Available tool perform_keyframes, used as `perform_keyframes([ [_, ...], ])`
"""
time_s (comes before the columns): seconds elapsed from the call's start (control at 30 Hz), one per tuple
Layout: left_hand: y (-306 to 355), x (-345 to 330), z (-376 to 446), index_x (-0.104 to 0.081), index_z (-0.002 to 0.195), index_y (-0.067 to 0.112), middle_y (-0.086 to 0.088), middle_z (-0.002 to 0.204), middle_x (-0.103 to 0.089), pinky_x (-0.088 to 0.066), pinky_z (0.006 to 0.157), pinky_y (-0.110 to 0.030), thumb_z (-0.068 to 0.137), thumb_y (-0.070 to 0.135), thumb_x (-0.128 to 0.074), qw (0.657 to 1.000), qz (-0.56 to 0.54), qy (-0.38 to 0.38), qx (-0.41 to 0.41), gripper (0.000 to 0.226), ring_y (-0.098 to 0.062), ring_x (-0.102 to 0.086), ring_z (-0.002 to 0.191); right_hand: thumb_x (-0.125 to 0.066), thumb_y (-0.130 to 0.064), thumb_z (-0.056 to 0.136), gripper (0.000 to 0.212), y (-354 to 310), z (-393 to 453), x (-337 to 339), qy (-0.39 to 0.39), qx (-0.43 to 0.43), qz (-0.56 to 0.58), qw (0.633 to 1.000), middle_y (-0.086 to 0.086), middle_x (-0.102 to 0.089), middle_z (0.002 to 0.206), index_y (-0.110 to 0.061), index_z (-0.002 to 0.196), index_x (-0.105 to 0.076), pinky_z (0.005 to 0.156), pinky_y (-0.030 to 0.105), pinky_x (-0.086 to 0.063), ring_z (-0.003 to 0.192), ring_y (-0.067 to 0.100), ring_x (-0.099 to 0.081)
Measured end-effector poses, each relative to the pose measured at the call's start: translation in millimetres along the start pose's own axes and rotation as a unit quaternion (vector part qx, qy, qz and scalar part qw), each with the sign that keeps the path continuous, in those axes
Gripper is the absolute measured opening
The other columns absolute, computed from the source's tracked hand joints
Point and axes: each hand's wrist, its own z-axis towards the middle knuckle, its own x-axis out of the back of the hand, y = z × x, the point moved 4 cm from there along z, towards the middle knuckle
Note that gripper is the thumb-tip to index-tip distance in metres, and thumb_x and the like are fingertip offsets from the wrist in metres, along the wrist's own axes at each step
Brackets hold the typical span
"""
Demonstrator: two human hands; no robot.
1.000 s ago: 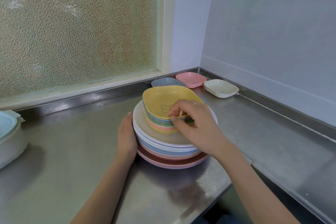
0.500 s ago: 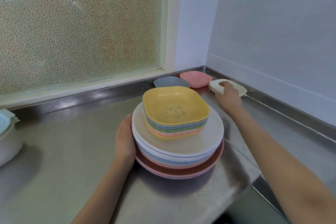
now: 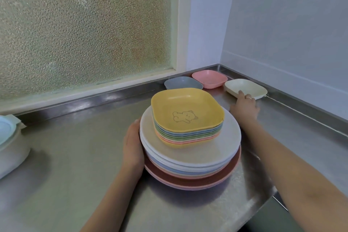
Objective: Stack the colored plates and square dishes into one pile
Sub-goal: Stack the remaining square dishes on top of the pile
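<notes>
Three square dishes, grey, pink and cream, sit apart in the far corner of the steel surface. The left hand lies flat against the plate pile, fingers together, while the right hand touches the cream dish's near edge, its grip hidden.

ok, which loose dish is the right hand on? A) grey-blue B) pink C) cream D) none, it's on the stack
C: the right hand has its fingertips on the near edge of the cream dish; the pink dish and grey-blue dish sit untouched.
</notes>
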Motion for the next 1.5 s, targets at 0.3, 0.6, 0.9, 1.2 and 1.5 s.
perform_keyframes([
  [0.3, 1.6, -0.6, -1.4, -0.056, 0.079, 0.021, -0.009, 0.084, -0.055, -0.043, 0.076, -0.042, 0.08, 0.045, -0.043, 1.0, 0.002, 0.016, -0.006, 0.027, -0.018, -0.047, 0.081, -0.046, -0.009, 0.089, 0.022, 8.9, -12.1, 10.8, 0.072, 0.012, -0.034, 0.997, 0.02, -0.055, 0.111, -0.009, 0.109, -0.056, 0.083, 0.041, -0.041, 0.105, 0.037, -0.05],
  [0.6, 4.5, -1.8, -3.9, -0.064, 0.093, 0.017, -0.015, 0.096, -0.063, -0.046, 0.095, -0.055, 0.075, 0.054, -0.042, 1.0, 0.005, 0.006, 0.01, 0.046, -0.022, -0.055, 0.09, -0.051, 0.0, 0.087, 0.013, -5.2, -68.1, 65.7, 0.185, 0.08, 0.296, 0.934, 0.006, -0.039, 0.098, -0.003, 0.088, -0.064, 0.068, 0.023, -0.037, 0.072, 0.017, -0.044],
  [0.9, 8.9, -1.1, -10.7, -0.065, 0.098, 0.01, -0.018, 0.104, -0.066, -0.042, 0.098, -0.057, 0.075, 0.057, -0.039, 1.0, 0.018, 0.013, 0.003, 0.059, -0.021, -0.054, 0.09, -0.058, 0.001, 0.087, 0.017, -24.3, -138.5, 148.2, 0.205, 0.175, 0.447, 0.853, 0.006, -0.043, 0.104, -0.01, 0.097, -0.066, 0.076, 0.002, -0.042, 0.088, 0.018, -0.057],
  [1.2, 9.7, -0.1, -11.7, -0.067, 0.094, 0.007, -0.015, 0.104, -0.07, -0.044, 0.096, -0.054, 0.085, 0.049, -0.037, 0.999, 0.033, 0.019, -0.006, 0.052, -0.02, -0.057, 0.09, -0.062, -0.007, 0.087, 0.003, -55.3, -187.7, 163.5, 0.026, 0.32, 0.324, 0.89, 0.005, -0.065, 0.115, -0.005, 0.087, -0.065, 0.096, 0.024, -0.042, 0.119, 0.007, -0.052],
  [1.5, 8.1, 0.7, -9.1, -0.062, 0.092, 0.018, -0.01, 0.094, -0.061, -0.043, 0.096, -0.057, 0.079, 0.052, -0.04, 1.0, 0.013, 0.002, -0.028, 0.042, -0.019, -0.053, 0.088, -0.062, -0.02, 0.089, 0.008, -56.9, -193.8, 151.0, -0.083, 0.311, 0.329, 0.888, -0.003, -0.066, 0.112, -0.012, 0.088, -0.064, 0.097, 0.02, -0.039, 0.127, 0.002, -0.045],
])
